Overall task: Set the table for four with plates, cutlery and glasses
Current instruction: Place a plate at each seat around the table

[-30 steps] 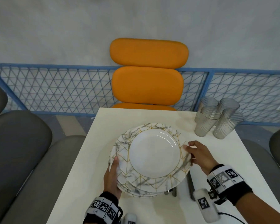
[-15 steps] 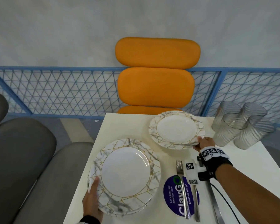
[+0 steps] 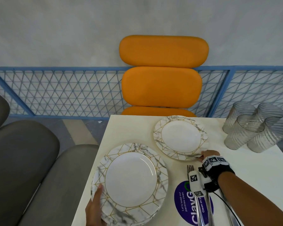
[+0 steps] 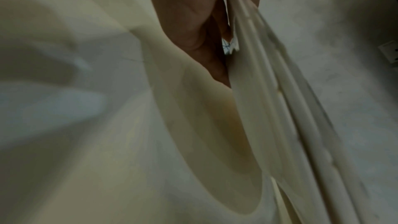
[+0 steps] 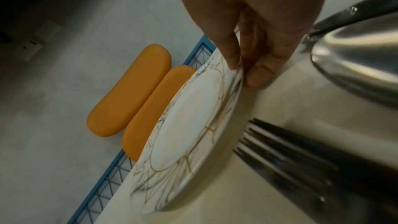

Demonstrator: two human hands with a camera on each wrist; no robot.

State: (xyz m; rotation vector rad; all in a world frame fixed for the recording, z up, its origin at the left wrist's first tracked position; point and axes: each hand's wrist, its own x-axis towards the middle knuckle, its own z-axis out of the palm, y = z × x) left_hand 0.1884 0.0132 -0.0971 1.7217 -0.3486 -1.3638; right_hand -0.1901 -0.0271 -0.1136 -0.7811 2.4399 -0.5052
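I'm placing the first plate [image 3: 180,137] at the tabletop's [image 3: 129,128] far edge by the orange chair [image 3: 162,85]; my right hand [image 3: 207,154] pinches its near rim, my left hand [image 3: 95,207] grips the stack [image 3: 131,180] at the near-left edge. Next, I judge: let go, take another plate. Glasses [image 3: 252,128] cluster far right, forks [image 3: 190,168] and a sticker [image 3: 183,203] lie near, crowding my side.

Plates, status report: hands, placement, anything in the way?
Left hand grips plate stack. Right hand pinches single plate, at orange chair's place. Glasses clustered aside; cutlery unplaced.
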